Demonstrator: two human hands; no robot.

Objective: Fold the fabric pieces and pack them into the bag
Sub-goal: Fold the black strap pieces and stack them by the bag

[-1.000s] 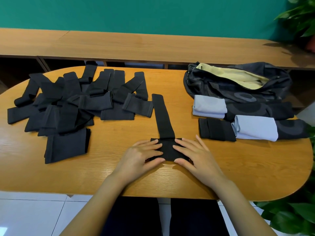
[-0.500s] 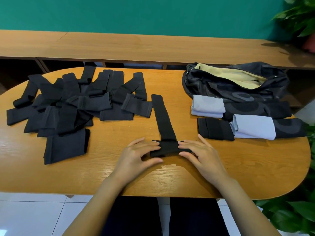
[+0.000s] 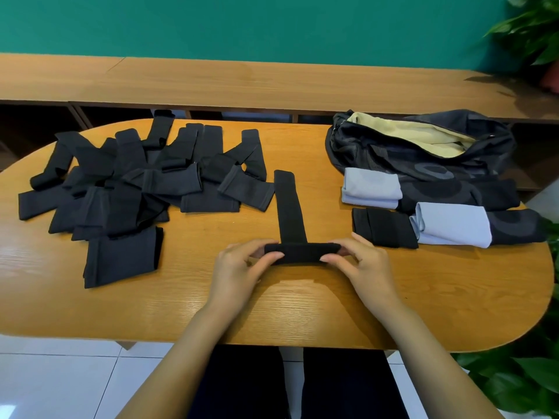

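Note:
A long black fabric strip (image 3: 289, 204) lies on the oval wooden table (image 3: 423, 297), running away from me. Its near end is rolled into a thick black bundle (image 3: 302, 252). My left hand (image 3: 239, 267) pinches the bundle's left end and my right hand (image 3: 366, 264) pinches its right end, thumbs on the near side. A dark patterned bag (image 3: 423, 152) with a yellow lining lies open at the back right. In front of it sit a folded black piece (image 3: 384, 226) and two folded light grey pieces (image 3: 372, 189) (image 3: 453, 228).
A heap of several loose black fabric pieces (image 3: 127, 182) covers the table's left half, one wide piece (image 3: 121, 255) nearest me. A long wooden bench (image 3: 242, 83) runs behind the table. Green plants stand at the right edge (image 3: 532, 31) and lower right (image 3: 520, 385).
My hands went from lying flat on the folded near end to pinching it at both ends. The fold has tightened into a narrower, thicker roll, shifted slightly away from me.

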